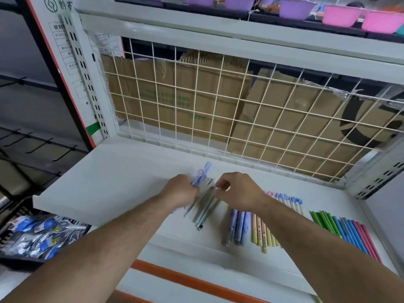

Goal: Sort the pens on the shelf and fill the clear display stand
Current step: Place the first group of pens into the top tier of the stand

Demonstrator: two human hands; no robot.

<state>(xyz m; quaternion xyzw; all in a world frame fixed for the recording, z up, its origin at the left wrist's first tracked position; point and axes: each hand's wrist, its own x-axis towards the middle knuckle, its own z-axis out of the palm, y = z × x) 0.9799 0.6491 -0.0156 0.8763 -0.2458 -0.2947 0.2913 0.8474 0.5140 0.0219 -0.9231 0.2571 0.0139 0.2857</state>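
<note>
A white wire grid (218, 101) forms the rear panel. Flattened cardboard sheets (175, 88) stand upright directly behind it, and the right-hand sheet (306, 119) carries a large black printed mark. Above, purple bowls (295, 8) and pink bowls (341, 15) sit in a row on a dark upper tier. At the left, a slotted white upright (85, 75) adjoins a printed panel (63, 51) with a red edge and a green patch (93, 129). Black hooks (43, 145) project further left. Lower left, a black basket (19, 260) contains blue-and-white packaged items (39, 235). An orange strip (196, 281) runs along the front below.
</note>
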